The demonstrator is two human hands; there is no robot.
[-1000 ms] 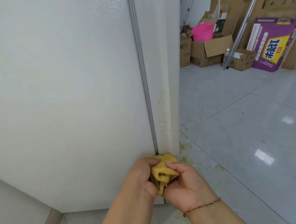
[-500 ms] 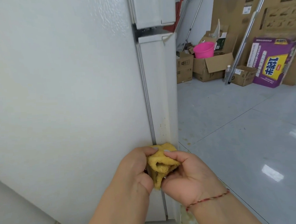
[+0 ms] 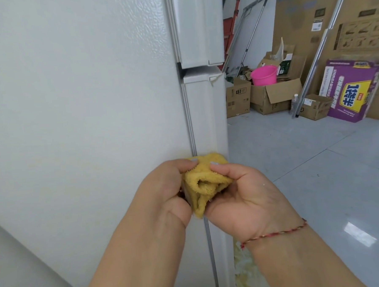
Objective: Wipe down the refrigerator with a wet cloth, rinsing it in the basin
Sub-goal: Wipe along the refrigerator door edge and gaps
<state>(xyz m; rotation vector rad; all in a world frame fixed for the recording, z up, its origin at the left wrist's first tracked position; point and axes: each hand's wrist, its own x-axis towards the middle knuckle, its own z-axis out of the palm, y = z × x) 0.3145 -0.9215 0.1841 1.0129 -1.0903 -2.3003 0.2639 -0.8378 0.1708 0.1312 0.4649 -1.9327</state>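
Refrigerator (image 3: 83, 105) side panel filled the left; a bunched yellow cloth (image 3: 205, 182), gripped by left hand (image 3: 164, 193) and right hand (image 3: 244, 195), sat at its door edge, open floor (image 3: 306, 170) rightward.

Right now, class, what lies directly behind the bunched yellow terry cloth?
The white refrigerator, at its grey door seal. The bunched yellow terry cloth and both hands cover the seal there, so any dirt there is hidden.

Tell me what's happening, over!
Both hands, left and right, gripping bunched cloth. Held by fridge side, not wiping. Nothing in the way.
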